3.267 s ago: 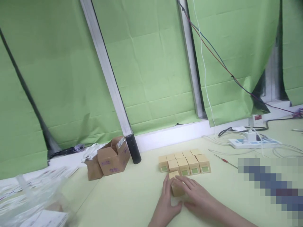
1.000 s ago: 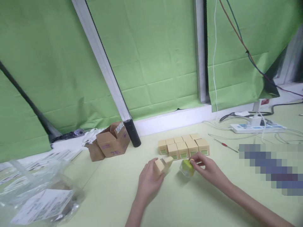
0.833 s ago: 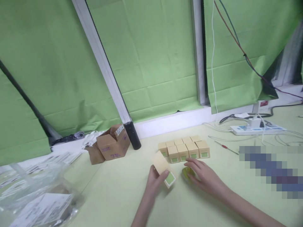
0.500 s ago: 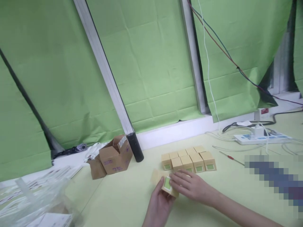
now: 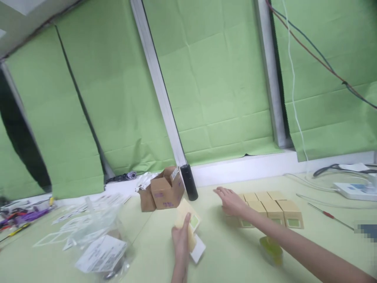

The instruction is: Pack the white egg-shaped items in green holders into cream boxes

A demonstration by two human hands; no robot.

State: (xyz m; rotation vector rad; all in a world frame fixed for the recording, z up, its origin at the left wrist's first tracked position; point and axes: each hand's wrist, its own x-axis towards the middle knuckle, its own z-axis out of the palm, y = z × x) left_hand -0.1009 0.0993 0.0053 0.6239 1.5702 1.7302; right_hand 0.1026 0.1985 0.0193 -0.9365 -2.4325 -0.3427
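My left hand [image 5: 181, 237] grips a small tan cardboard box [image 5: 194, 220] with a green label in a white frame. Its top flap is up, and a white flap or card sticks out at the lower side. My right hand [image 5: 231, 200] is apart from it, fingers stretched out to the left, with nothing visible in them. It hovers over the left end of several small tan boxes [image 5: 275, 208] standing in rows, and partly hides them. Below my right forearm lies a yellow-green object [image 5: 271, 249], too blurred to name.
A brown carton [image 5: 166, 192] and a black cylinder [image 5: 189, 182] stand by the wall. Clear plastic bags [image 5: 100, 224] with a white label lie at left. To the right are a red-handled screwdriver [image 5: 328, 214], a power strip [image 5: 353, 190] and cables.
My right hand has left the held box and moved right, over the grouped boxes. My left hand has shifted left with the box. The view has turned left, and the yellow-green object shows.
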